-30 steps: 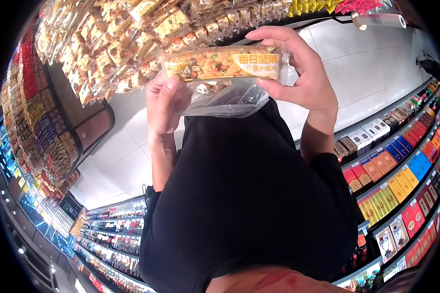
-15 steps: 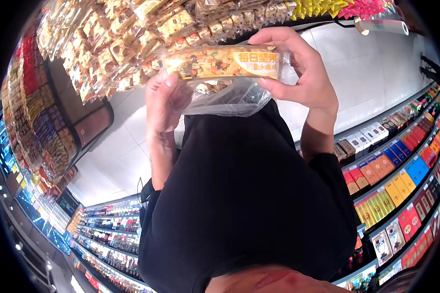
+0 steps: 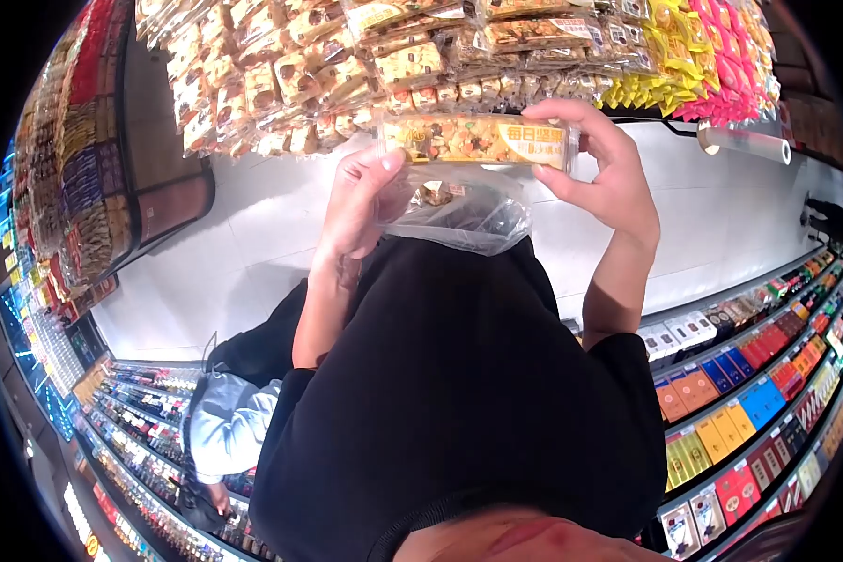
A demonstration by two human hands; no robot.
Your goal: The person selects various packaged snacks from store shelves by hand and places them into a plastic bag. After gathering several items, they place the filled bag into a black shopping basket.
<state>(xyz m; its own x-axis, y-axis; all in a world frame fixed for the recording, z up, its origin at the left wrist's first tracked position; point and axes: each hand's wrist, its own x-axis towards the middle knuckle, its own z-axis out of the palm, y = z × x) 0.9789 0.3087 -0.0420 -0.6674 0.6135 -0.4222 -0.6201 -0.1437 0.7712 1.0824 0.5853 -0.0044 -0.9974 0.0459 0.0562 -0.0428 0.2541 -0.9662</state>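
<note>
A long wrapped nut bar [image 3: 468, 139], yellow and white with printed characters, is stretched level between my two hands. My left hand [image 3: 361, 197] pinches its left end with the thumb on top, and a clear plastic bag [image 3: 468, 214] hangs from the same hand below the bar. Inside the bag a small wrapped snack [image 3: 437, 193] shows. My right hand [image 3: 601, 169] grips the bar's right end between thumb and fingers.
Piled wrapped snacks [image 3: 300, 70] fill a display ahead, with yellow packets [image 3: 665, 56] and pink packets [image 3: 735, 56] at its right. Shelves of boxes [image 3: 721, 426] stand at the right. A person in a light top [image 3: 229, 426] is at the lower left, beside stocked shelves.
Both hands, the bar and the bag appear further right and slightly lower. The display has shifted in view, showing more yellow and pink packets. A person has come into view at the lower left.
</note>
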